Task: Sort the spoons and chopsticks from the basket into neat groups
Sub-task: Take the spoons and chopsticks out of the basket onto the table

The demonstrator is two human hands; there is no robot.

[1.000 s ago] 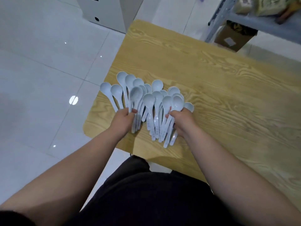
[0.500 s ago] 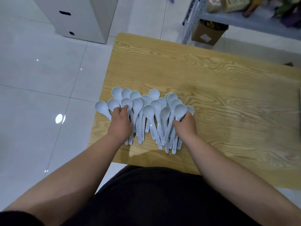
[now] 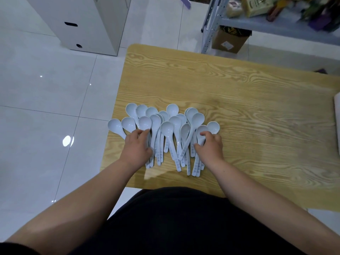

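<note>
Several pale blue soup spoons lie fanned out in a loose bunch on the wooden table, bowls pointing away from me, handles toward me. My left hand rests palm down on the handles at the left side of the bunch, fingers spread over them. My right hand lies on the handles at the right side, fingertips touching a spoon bowl. Neither hand lifts a spoon. No chopsticks or basket are in sight.
A white object pokes in at the table's right edge. Past the table's far side stand a white cabinet, a metal shelf rack with goods, and a cardboard box on the tiled floor.
Both hands have shifted on the spoon bunch, and their fingers have loosened from a closer hold to lying spread over the handles. The camera view has tilted, showing more of the table's far side.
</note>
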